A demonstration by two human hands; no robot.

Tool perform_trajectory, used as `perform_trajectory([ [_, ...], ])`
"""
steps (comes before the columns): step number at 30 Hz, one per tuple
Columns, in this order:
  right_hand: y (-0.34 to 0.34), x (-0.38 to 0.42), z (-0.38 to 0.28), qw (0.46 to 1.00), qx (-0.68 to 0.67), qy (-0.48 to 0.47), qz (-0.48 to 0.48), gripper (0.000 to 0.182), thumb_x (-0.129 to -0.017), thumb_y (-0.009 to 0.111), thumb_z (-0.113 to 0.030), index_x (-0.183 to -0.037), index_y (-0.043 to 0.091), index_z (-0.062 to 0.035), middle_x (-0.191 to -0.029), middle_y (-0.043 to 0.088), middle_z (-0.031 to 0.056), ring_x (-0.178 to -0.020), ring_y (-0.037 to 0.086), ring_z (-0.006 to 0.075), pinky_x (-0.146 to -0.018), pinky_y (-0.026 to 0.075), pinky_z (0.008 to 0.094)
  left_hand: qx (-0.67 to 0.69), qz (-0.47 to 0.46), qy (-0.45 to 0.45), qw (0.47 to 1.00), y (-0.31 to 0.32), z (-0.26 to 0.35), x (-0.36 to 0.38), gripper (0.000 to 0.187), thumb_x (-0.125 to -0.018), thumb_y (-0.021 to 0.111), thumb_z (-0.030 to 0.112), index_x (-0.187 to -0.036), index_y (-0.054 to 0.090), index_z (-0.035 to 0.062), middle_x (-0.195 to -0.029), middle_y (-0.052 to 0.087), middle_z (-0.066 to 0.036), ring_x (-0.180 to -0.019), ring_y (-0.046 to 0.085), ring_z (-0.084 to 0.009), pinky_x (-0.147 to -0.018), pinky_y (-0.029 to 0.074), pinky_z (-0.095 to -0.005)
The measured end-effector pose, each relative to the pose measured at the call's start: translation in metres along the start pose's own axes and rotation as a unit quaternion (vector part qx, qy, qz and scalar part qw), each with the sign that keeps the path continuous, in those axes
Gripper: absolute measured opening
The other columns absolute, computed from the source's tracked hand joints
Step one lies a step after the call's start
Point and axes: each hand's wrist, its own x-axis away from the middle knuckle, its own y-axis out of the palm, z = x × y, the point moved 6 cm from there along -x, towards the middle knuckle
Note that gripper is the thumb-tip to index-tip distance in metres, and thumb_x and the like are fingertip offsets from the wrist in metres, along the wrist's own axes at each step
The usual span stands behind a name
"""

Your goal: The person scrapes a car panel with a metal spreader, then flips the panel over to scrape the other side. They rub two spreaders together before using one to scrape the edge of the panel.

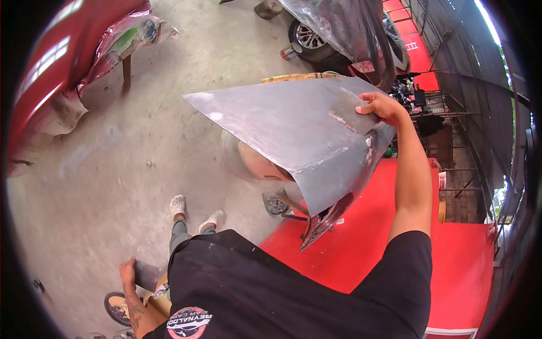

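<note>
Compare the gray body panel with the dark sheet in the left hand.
Size: the gray body panel is large; the dark sheet is small.
Shape: the panel has a crease and angled faces; the sheet looks flat.
Place: the panel sits ahead, under the right hand; the left hand holds the sheet low.

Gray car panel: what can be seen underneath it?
Part of a rounded orange-brown object shows past the left edge of the gray car panel, and a yellow strip shows beyond its far edge. The panel covers the rest, so how it is supported cannot be seen.
</note>
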Motion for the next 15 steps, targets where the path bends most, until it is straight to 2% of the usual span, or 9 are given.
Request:
perform_trajectory([
  [2, 0.035, 0.014, -0.033, 0.985, 0.004, -0.080, -0.150, 0.042, -0.080, 0.074, -0.013, -0.118, 0.061, -0.0004, -0.098, 0.067, 0.0038, -0.083, 0.063, 0.0125, -0.078, 0.051, 0.0278, -0.003, 0.005, -0.003, 1.000, 0.001, -0.014, -0.004, 0.035, -0.086, 0.061, 0.029, -0.068, 0.059, -0.0015, -0.066, 0.050, 0.000, -0.066, 0.045, -0.0139, -0.063, 0.038, -0.0353],
  [3, 0.045, 0.020, -0.042, 0.985, 0.003, -0.081, -0.150, 0.042, -0.080, 0.074, -0.013, -0.118, 0.061, -0.0004, -0.098, 0.067, 0.0038, -0.083, 0.063, 0.0125, -0.078, 0.051, 0.0278, -0.004, 0.010, -0.002, 1.000, 0.003, -0.017, -0.006, 0.035, -0.086, 0.061, 0.029, -0.069, 0.060, -0.0019, -0.067, 0.051, 0.000, -0.066, 0.045, -0.0137, -0.063, 0.038, -0.0351],
  [5, 0.075, 0.044, -0.065, 0.968, 0.007, -0.147, -0.202, 0.041, -0.080, 0.074, -0.013, -0.117, 0.061, -0.0009, -0.096, 0.068, 0.0034, -0.082, 0.063, 0.0110, -0.077, 0.051, 0.0267, 0.002, 0.009, -0.001, 1.000, 0.010, -0.008, -0.002, 0.037, -0.086, 0.062, 0.029, -0.068, 0.060, -0.0028, -0.067, 0.051, -0.001, -0.066, 0.045, -0.0140, -0.063, 0.039, -0.0352],
  [8, 0.115, 0.087, -0.101, 0.954, 0.013, -0.201, -0.220, 0.039, -0.080, 0.074, -0.013, -0.116, 0.061, -0.0007, -0.095, 0.068, 0.0033, -0.082, 0.063, 0.0105, -0.076, 0.050, 0.0263, 0.006, -0.004, 0.013, 1.000, 0.022, 0.002, -0.011, 0.038, -0.085, 0.063, 0.030, -0.067, 0.059, -0.0031, -0.066, 0.051, -0.002, -0.065, 0.045, -0.0138, -0.062, 0.039, -0.0350],
  [11, 0.107, 0.111, -0.109, 0.954, -0.016, -0.226, -0.199, 0.038, -0.081, 0.073, -0.014, -0.115, 0.061, 0.0005, -0.094, 0.068, 0.0039, -0.081, 0.063, 0.0106, -0.075, 0.051, 0.0264, 0.011, -0.020, 0.039, 0.999, 0.028, 0.023, -0.012, 0.038, -0.086, 0.063, 0.030, -0.067, 0.059, -0.0021, -0.065, 0.050, -0.001, -0.064, 0.043, -0.0131, -0.060, 0.038, -0.0348],
  [12, 0.098, 0.111, -0.102, 0.954, -0.017, -0.225, -0.196, 0.038, -0.081, 0.073, -0.014, -0.115, 0.061, 0.0005, -0.094, 0.068, 0.0039, -0.081, 0.063, 0.0106, -0.075, 0.051, 0.0264, 0.021, -0.025, 0.052, 0.998, 0.029, 0.029, -0.012, 0.038, -0.086, 0.062, 0.030, -0.067, 0.059, -0.0016, -0.064, 0.050, 0.000, -0.063, 0.043, -0.0128, -0.059, 0.037, -0.0348],
  [14, 0.049, 0.103, -0.077, 0.972, -0.032, -0.212, -0.100, 0.036, -0.082, 0.072, -0.013, -0.113, 0.061, 0.0020, -0.093, 0.068, 0.0043, -0.079, 0.063, 0.0103, -0.073, 0.051, 0.0258, 0.024, -0.033, 0.061, 0.997, 0.029, 0.032, -0.015, 0.037, -0.087, 0.063, 0.030, -0.067, 0.059, -0.0013, -0.064, 0.049, 0.000, -0.062, 0.042, -0.0127, -0.058, 0.036, -0.0350],
  [15, 0.033, 0.100, -0.057, 0.972, -0.030, -0.213, -0.098, 0.036, -0.082, 0.072, -0.013, -0.113, 0.061, 0.0020, -0.093, 0.068, 0.0043, -0.079, 0.063, 0.0103, -0.073, 0.051, 0.0258, 0.027, -0.040, 0.067, 0.997, 0.030, 0.032, -0.016, 0.037, -0.087, 0.063, 0.030, -0.067, 0.059, -0.0011, -0.063, 0.049, 0.000, -0.061, 0.042, -0.0126, -0.058, 0.036, -0.0352],
])
